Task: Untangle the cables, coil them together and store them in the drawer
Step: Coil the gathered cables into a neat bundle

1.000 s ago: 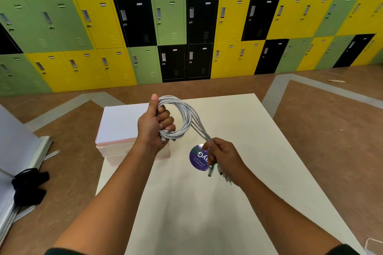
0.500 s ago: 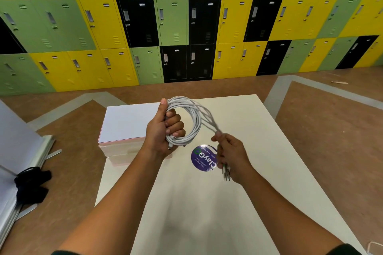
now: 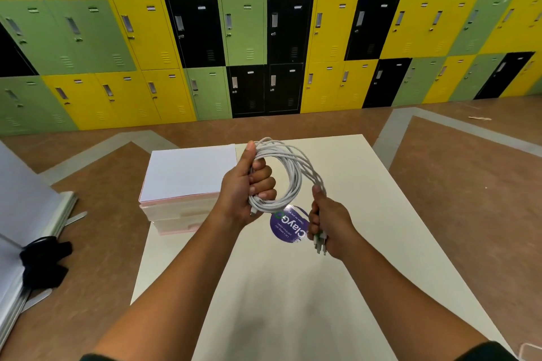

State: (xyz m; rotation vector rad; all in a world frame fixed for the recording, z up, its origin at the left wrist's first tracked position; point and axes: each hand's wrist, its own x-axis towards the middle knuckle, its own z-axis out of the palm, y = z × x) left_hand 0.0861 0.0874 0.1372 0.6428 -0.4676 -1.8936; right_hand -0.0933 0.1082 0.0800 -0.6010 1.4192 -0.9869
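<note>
Several white cables (image 3: 289, 173) are wound into one loose coil held above the white table (image 3: 366, 214). My left hand (image 3: 246, 187) is closed around the coil's left side, thumb up along the loops. My right hand (image 3: 328, 220) grips the free ends just right of the coil; the plugs (image 3: 319, 243) stick out below its fist. A pink-and-white drawer unit (image 3: 176, 214) with a white top stands at the table's far left corner, just left of my left hand. Its drawers look closed.
A round purple sticker (image 3: 289, 227) lies on the table under my hands. A wall of yellow, green and black lockers (image 3: 264, 38) stands beyond the table. White panels (image 3: 26, 214) and a black strap (image 3: 44, 258) lie on the brown floor at left.
My right hand has moved up and toward the coil, laying more cable onto it. The straight run of cable between my hands has grown shorter. The left hand keeps its grip.
</note>
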